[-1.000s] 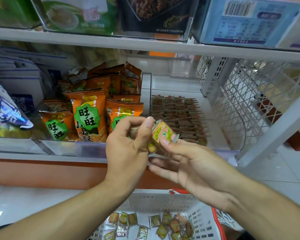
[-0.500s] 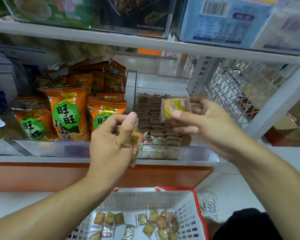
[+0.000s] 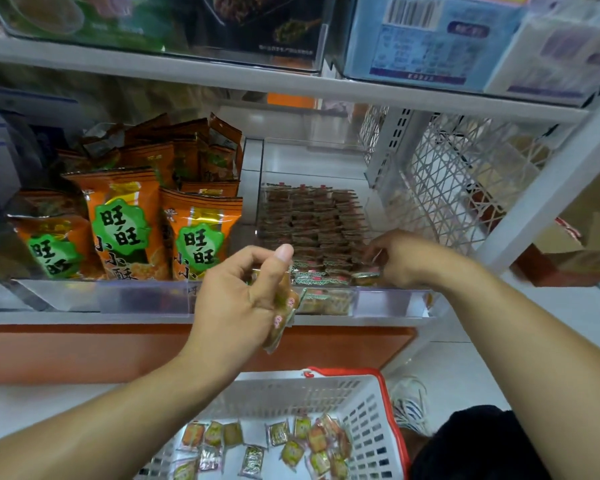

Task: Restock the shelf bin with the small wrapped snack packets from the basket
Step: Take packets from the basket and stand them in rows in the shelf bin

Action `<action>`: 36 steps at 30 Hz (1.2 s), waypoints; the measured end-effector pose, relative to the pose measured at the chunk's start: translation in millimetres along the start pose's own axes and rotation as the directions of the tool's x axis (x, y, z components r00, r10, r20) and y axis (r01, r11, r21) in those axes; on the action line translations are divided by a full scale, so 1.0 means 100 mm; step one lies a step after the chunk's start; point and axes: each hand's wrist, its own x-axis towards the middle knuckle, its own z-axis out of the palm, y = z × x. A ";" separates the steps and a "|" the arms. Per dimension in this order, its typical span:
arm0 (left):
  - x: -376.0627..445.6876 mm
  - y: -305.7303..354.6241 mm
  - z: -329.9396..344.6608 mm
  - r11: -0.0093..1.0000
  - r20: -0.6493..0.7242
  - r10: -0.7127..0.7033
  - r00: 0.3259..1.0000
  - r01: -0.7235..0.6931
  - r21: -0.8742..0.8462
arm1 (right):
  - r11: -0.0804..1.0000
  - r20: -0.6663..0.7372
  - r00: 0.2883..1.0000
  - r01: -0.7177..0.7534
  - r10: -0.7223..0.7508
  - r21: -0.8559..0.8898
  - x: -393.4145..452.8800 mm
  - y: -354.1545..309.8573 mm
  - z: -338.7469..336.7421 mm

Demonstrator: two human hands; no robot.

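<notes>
Snack packets (image 3: 312, 237) are packed in tight rows inside the clear shelf bin (image 3: 388, 301), filling it to its right wall, with open room left only behind the rows. Each is small, square and clear-wrapped, brownish with red and green print. A few more are gripped in the left hand (image 3: 243, 299), just before the bin's front lip. One is pinched by the right hand (image 3: 395, 259) at the front right corner. Roughly twenty lie loose in the white basket (image 3: 378, 410) below.
</notes>
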 end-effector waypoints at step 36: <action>0.16 0.07 -0.18 0.830 -0.020 -0.425 0.905 0.380 -0.409 | 0.552 -0.264 0.929 0.366 -0.258 0.749 -0.69 -1.04 0.27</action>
